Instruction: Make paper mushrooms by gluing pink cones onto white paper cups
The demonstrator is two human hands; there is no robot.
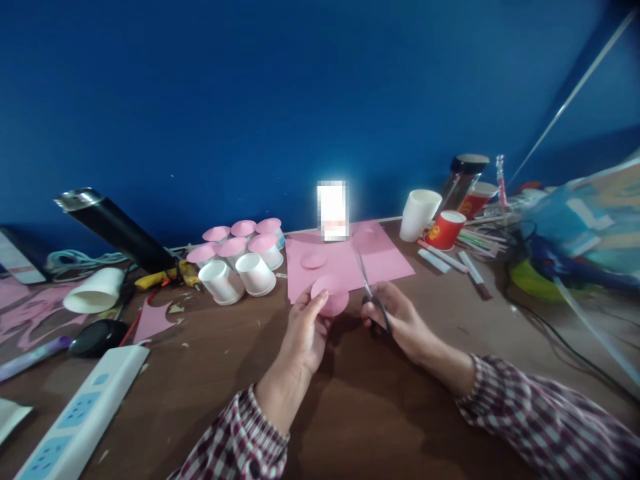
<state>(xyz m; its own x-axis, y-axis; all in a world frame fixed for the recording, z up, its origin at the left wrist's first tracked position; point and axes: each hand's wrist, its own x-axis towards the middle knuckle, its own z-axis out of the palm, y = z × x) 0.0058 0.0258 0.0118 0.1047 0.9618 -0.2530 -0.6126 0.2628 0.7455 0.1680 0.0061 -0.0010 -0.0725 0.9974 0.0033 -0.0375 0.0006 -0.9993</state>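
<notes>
Between thumb and fingers, my left hand (309, 328) pinches a pink paper circle (336, 300) above the near edge of the pink paper sheets (345, 259). My right hand (397, 320) grips a pair of scissors (369, 293) by its dark handles, blades pointing away from me and apart from the circle. Another pink circle (313, 261) lies on the sheets. To the left stand several upside-down white paper cups, some topped with shallow pink cones (233, 247); two cups in front (256, 275) have bare bases.
A bright phone-like screen (333, 207) stands behind the sheets. White cup (420, 215), red cup (447, 230) and markers (434, 261) are at right. At left are a black flask (115, 230), pink scraps (154, 320), a tipped cup (95, 291) and a power strip (83, 420).
</notes>
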